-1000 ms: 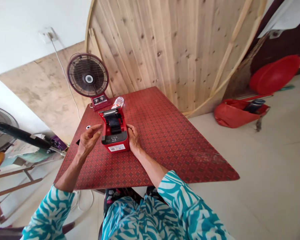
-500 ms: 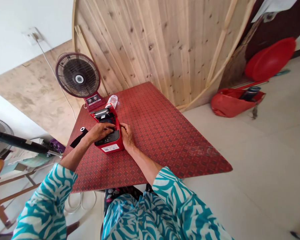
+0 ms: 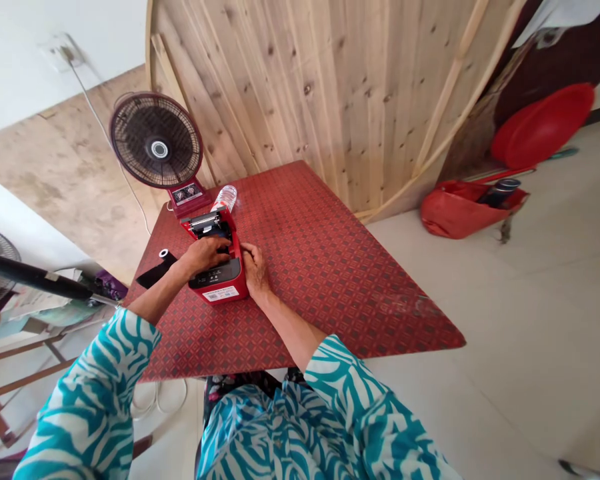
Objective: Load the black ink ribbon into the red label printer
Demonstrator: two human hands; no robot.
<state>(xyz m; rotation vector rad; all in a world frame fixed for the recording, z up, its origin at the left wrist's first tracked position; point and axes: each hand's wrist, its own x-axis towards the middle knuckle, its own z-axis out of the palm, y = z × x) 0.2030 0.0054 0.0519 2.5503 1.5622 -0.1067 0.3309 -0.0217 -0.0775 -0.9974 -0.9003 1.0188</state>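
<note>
A red and black label printer (image 3: 223,293) stands on the table with its lid (image 3: 204,223) raised at the back. My left hand (image 3: 205,255) reaches into the open bay from the left, fingers bent and pressed together. What they grip, if anything, is hidden inside. Along the printer's right wall lies my right hand (image 3: 255,267), its fingers curled at the upper edge and holding the body. Left of the printer, a black roll (image 3: 155,272) with a white core lies partly unrolled beside my left forearm.
Behind the printer are a clear plastic bottle (image 3: 226,198) and a dark red fan (image 3: 157,148). The patterned red table (image 3: 340,280) meets a wooden panel (image 3: 300,87). On the floor at right sit a red bag (image 3: 450,212) and a red basin (image 3: 545,127).
My left hand has lifted slightly and its fingers are more bent over the bay, showing more of the front panel. My right hand stays at the printer's side. The view has shifted a little.
</note>
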